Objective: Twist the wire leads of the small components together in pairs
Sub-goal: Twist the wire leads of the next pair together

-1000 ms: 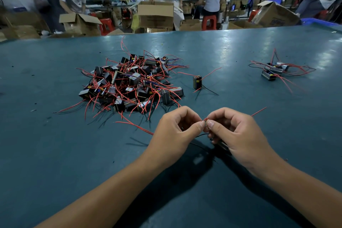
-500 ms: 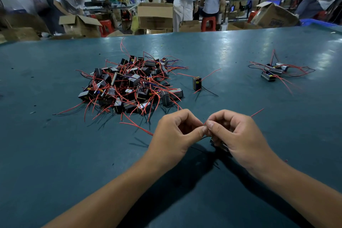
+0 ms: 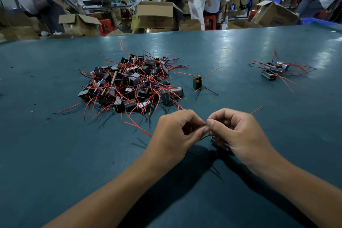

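While thin red wire leads (image 3: 206, 123) are pinched between thumb and forefinger tips of left hand (image 3: 175, 133) and right hand (image 3: 238, 135), little has changed vs 1 s ago: twist prob. ongoing. Small black component (image 3: 219, 145) is tucked under right-hand fingers, just below pinch.

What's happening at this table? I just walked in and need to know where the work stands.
A person is twisting wire leads together by hand. The left hand and right hand meet fingertip to fingertip, pinching thin red leads between them, with a small component tucked under the right hand. A large pile of components with loose red wires lies ahead on the left of the green table, one single component stands apart, and a small group sits far right.
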Demonstrator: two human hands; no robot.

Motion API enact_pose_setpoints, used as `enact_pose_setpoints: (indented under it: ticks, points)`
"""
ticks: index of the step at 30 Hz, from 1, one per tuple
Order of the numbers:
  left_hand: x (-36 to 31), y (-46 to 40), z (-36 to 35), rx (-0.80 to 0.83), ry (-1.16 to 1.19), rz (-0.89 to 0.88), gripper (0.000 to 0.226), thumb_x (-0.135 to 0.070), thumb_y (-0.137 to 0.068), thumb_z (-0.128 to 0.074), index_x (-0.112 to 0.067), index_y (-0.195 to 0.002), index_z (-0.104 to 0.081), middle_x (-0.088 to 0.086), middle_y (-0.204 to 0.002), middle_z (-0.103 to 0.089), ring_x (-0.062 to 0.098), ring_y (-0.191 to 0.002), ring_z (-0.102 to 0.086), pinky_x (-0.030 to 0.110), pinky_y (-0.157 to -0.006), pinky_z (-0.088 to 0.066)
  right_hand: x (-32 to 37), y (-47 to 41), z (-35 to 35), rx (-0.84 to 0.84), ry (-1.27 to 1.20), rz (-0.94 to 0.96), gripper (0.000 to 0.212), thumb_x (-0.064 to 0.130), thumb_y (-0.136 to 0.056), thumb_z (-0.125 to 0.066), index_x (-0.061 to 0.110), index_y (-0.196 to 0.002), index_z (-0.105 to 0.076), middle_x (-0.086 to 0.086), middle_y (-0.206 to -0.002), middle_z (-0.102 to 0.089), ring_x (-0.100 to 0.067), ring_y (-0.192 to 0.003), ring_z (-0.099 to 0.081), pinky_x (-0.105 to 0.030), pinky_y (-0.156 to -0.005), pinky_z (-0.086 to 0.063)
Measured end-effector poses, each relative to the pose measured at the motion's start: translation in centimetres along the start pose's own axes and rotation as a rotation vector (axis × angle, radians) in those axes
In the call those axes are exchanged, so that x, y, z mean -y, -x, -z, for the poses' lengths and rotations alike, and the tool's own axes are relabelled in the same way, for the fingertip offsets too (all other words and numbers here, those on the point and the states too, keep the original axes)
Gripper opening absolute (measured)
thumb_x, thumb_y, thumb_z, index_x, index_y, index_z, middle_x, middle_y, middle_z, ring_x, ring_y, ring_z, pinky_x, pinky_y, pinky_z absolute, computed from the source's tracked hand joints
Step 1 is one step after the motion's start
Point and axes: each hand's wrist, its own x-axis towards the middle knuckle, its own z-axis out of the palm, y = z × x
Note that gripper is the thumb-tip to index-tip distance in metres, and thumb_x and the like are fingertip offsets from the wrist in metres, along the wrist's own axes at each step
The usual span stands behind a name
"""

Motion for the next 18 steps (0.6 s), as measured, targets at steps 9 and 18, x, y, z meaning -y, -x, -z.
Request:
enact_pose_setpoints:
  ticks: [9,18]
  points:
    - [-0.8,-0.2,1.0,0.032,-0.094,-0.073,0.007,-0.022,-0.089,-0.070,-0.015,-0.088,-0.072,-0.006,-0.077,-0.066,0.016,-0.070,-0.061,0.038,-0.064,-0.050,-0.3,0.0,0.1,0.041,0.056,0.058,0.017,0.003,-0.090,-0.064,0.012,-0.076,-0.064,-0.001,-0.055,-0.056,-0.011,-0.046,-0.044,-0.018,-0.044,-0.037]
    - [-2.0,-0.8,1.9,0.060,-0.313,-0.196,0.010,-0.021,-0.091,-0.067,-0.014,-0.085,-0.067,-0.010,-0.082,-0.053,0.003,-0.072,-0.047,0.027,-0.065,-0.042,0.3,0.8,0.3,0.076,0.336,0.247,0.006,0.020,-0.081,-0.067,0.019,-0.076,-0.064,0.011,-0.054,-0.050,-0.004,-0.050,-0.038,-0.017,-0.048,-0.033]
